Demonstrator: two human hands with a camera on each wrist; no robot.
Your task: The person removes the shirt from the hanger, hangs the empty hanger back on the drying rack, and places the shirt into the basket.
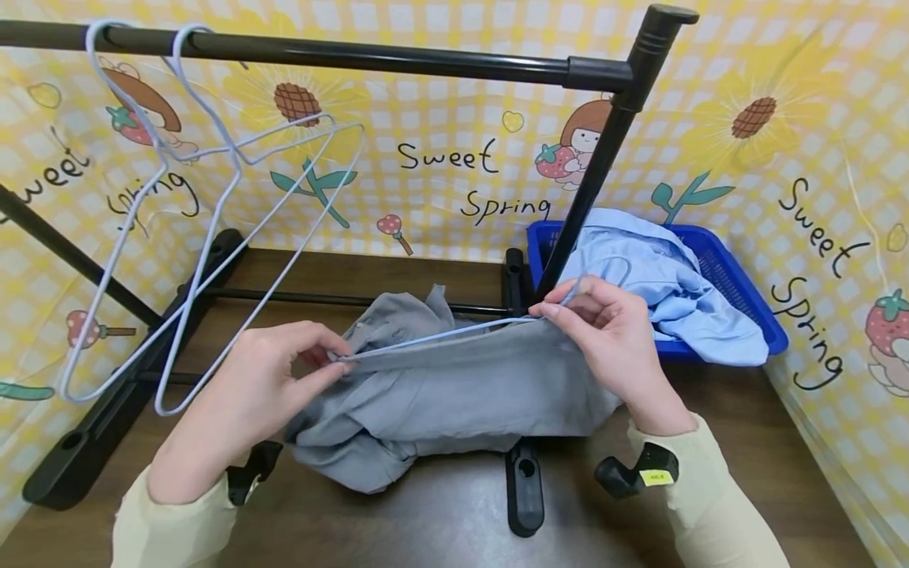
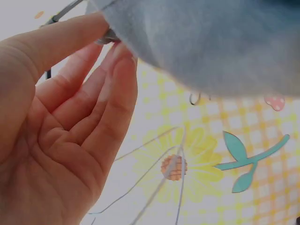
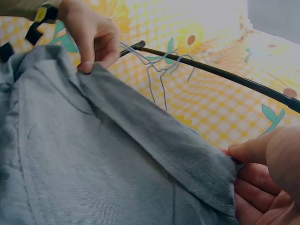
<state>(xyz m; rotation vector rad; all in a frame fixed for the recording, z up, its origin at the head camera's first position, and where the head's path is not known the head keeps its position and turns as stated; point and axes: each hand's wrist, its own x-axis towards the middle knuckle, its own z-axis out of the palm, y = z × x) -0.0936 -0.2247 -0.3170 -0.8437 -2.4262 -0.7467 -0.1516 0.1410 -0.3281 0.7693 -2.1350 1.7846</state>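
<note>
A grey garment (image 1: 469, 402) hangs in folds between my hands, its upper edge stretched out as a band. My left hand (image 1: 277, 379) pinches one end of that edge between thumb and fingers. At the other end my right hand (image 1: 611, 331) pinches the cloth. A light blue wire hanger (image 1: 447, 333) runs along the edge, partly behind the fabric; its hook shows beside my right fingers. The left wrist view has the cloth (image 2: 201, 47) at the fingertips. In the right wrist view the straight band (image 3: 154, 136) spans both hands. Whether the right fingers also grip the wire is hidden.
Two light blue hangers (image 1: 206, 260) hang on the black rack's rail (image 1: 398, 59) at the left. A blue basket (image 1: 746, 292) holding light blue clothing (image 1: 639, 260) stands at the back right. Black rack feet (image 1: 525, 489) rest on the brown table.
</note>
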